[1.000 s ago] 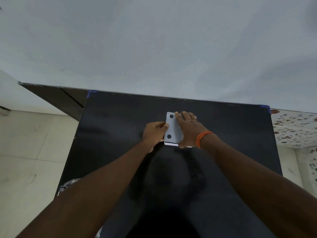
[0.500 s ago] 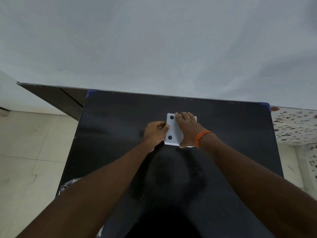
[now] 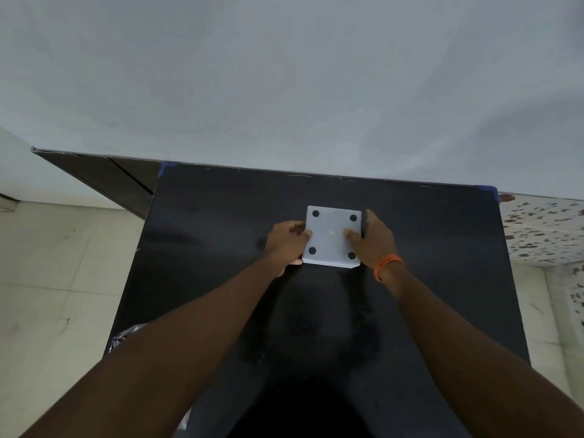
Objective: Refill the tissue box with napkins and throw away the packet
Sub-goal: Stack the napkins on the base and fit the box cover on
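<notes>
Toward the far edge of the black desk (image 3: pixel 205 263), about midway between its two far corners, we see the white tissue box (image 3: pixel 331 237) lying with its flat underside turned up, four dark round feet (image 3: pixel 315 213) showing at the corners of that face. In this one head view we look down along both forearms, which reach forward from the near edge. Our left hand (image 3: pixel 286 243) presses against the box's left side, the fingers curled and the thumb resting on the upper face near its left rim. Our right hand (image 3: pixel 374 240) closes on the right side, the thumb laid on the top face and the other fingers wrapped over the right edge, so the box is clamped between the two hands. An orange band (image 3: pixel 387 265) circles the right wrist. Whether the box rests on the desk or is lifted slightly we cannot tell, though a thin front wall shows below the upper face. At the desk's left edge, near the near corner, a bit of crinkled clear plastic (image 3: pixel 126 338) peeks out beside the left forearm. Blue tape (image 3: pixel 166 165) marks the far left corner. A pale wall (image 3: pixel 284 74) rises beyond the far edge, and light floor tiles (image 3: pixel 57 279) lie to the left.
</notes>
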